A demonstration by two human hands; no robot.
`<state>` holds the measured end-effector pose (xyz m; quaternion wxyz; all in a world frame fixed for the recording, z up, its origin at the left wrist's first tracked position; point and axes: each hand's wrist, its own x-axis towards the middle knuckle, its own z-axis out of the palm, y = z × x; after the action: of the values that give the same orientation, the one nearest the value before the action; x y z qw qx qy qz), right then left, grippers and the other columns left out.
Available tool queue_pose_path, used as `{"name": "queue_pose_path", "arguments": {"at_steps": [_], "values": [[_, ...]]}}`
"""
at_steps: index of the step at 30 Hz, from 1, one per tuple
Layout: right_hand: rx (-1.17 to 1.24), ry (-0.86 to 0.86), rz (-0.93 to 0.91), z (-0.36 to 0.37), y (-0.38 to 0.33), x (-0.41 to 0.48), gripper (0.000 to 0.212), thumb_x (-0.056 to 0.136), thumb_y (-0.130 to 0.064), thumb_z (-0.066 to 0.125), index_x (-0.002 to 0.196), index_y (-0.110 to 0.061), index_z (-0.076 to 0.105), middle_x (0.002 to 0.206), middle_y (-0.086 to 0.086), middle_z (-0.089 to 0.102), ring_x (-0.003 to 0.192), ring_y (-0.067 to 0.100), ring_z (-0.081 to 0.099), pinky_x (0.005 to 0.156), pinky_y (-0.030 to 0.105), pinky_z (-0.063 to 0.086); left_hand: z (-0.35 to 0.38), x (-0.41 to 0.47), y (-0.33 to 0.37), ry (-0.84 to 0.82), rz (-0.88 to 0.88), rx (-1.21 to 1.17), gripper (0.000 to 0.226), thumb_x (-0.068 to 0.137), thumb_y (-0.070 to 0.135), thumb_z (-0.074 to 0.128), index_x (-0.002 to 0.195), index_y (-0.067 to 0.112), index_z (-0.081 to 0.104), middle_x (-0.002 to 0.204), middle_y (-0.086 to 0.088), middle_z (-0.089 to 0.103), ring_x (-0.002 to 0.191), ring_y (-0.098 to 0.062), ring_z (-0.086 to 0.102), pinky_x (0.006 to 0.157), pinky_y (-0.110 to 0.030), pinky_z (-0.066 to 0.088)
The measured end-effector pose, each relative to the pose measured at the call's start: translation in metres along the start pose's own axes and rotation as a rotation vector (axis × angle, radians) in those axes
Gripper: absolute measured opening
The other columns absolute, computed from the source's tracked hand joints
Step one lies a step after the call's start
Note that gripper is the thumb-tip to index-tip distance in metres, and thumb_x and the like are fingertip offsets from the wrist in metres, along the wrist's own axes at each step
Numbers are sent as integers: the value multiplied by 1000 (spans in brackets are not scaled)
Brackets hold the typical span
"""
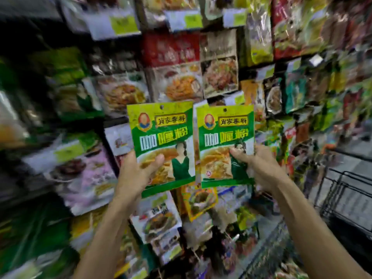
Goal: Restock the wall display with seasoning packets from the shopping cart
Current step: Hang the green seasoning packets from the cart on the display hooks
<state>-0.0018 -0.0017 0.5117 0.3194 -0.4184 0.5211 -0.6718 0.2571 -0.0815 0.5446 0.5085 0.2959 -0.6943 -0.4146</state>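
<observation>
My fingers (260,153) lie mostly hidden behind the left packet (161,135) and right packet (224,133). The display (173,57) is blurred, its tags (122,23) unreadable. The cart (346,190) runs off the right edge.

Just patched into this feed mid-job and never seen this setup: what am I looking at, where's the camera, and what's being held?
No machine here: these are a person's two bare hands. The one picture comes from a wide-angle camera worn on the person's head, looking forward and down, so the forearms reach in from below. The left hand grips a green seasoning packet near its bottom, thumb on the front. The right hand holds a second packet of the same design. Both are upright, side by side, hang holes on top. Behind them is the wall display, crowded with hanging packets, mostly blurred. The black wire shopping cart shows at the right edge.
</observation>
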Motion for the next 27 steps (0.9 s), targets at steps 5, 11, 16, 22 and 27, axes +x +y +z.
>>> {"name": "queue_pose_path", "arguments": {"at_steps": [5, 11, 16, 22, 27], "values": [[31, -229, -169, 91, -64, 11, 15, 78, -19, 73, 67, -14, 64, 67, 0, 60, 70, 12, 59, 67, 24, 45, -91, -6, 63, 187, 96, 14, 31, 71, 27, 71, 100, 30, 61, 85, 17, 73, 66, 4, 63, 53, -8, 47], [66, -428, -257, 198, -104, 29, 9, 83, -15, 72, 81, -10, 65, 77, -6, 69, 82, 10, 66, 77, 29, 49, -186, -17, 113, 391, 197, 110, 26, 75, 17, 69, 98, 28, 62, 79, 19, 72, 62, 5, 63, 52, -34, 52], [91, -468, -243, 263, -118, 49, 13, 81, -17, 75, 87, -7, 69, 83, 4, 73, 77, 16, 71, 67, 28, 58, -238, -20, 129, 514, 181, 127, 38, 77, 15, 70, 113, 17, 58, 90, 9, 73, 74, -3, 68, 57, -16, 53], [126, -440, -147, 295, -132, 74, 25, 75, -28, 78, 80, -7, 65, 68, 0, 73, 65, 12, 71, 60, 27, 58, -256, -16, 130, 549, 150, 118, 56, 76, 18, 71, 128, 8, 50, 117, -10, 65, 88, -17, 66, 53, -16, 52], [161, -400, -94, 298, -139, 84, 32, 85, -19, 71, 55, -9, 71, 55, -3, 69, 49, 6, 66, 41, 17, 47, -254, -10, 130, 544, 118, 105, 85, 67, 31, 73, 139, 3, 38, 139, -20, 49, 124, -41, 49, 97, -55, 44]]}}
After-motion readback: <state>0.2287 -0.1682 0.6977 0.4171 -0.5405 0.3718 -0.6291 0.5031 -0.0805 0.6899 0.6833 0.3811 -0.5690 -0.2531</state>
